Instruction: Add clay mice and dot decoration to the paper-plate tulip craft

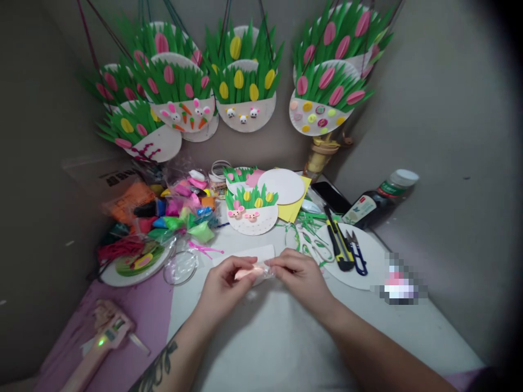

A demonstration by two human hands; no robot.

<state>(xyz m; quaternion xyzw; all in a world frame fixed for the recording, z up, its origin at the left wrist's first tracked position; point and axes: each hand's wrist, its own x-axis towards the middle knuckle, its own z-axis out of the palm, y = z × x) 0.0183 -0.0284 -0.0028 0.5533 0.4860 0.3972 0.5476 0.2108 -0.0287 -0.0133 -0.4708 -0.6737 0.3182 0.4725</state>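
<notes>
Clay (252, 271), pink, in clear bag (267, 270): left hand (229, 280) grips it, right hand (300, 279) pinches bag end; glue gun (113, 330) at 8 o'clock, cutter (341, 245) at 2.

A small clear bag with a pale pink filling (246, 273) is held by the left hand (229, 280) at its pink part and pinched by the right hand (301, 279) at its loose plastic end, above a white table (253, 348). Beyond them, a paper-plate basket (255, 224) (decorated with two pink animal faces) is flanked on its left by heaped colourful packets (174, 209). At the right, a utility knife (341, 245) and snips (357, 255) are laid on a white plate (359, 280), while several larger baskets (247, 114) are hung above.
</notes>
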